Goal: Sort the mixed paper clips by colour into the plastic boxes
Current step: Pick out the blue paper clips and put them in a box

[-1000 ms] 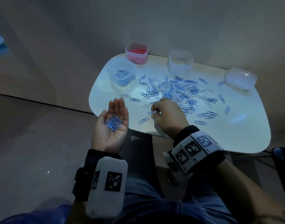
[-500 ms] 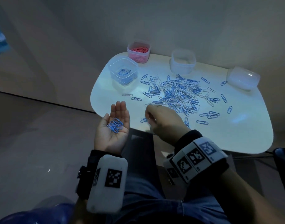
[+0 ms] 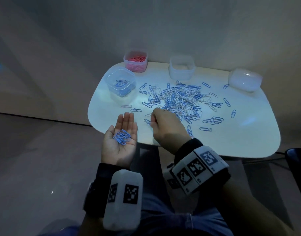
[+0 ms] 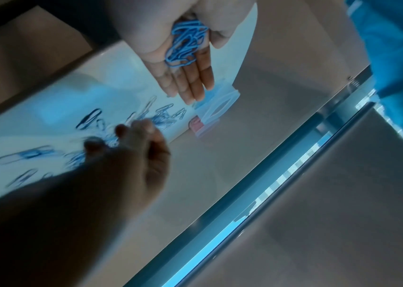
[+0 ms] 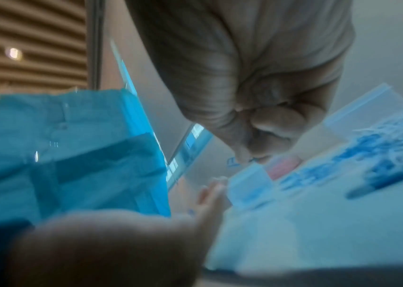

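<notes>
Bench (image 3: pixel 248 142): white, bluish sheen. Loose clips (image 3: pixel 178 99): blue mixed with white. Clips in left palm (image 3: pixel 122 136): blue. Near-left box (image 3: pixel 120 82): clear, blue clips inside. Far-left box (image 3: pixel 135 61): clear, pink-red contents. Wrist bands (image 3: pixel 200 166): white panels with black square-code patterns.

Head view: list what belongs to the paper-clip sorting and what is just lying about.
Belongs:
mixed clip pile
blue clips on the open left hand
right hand
box with blue clips
box with pink clips
third open box

Lying about:
upturned clear container
table
</notes>
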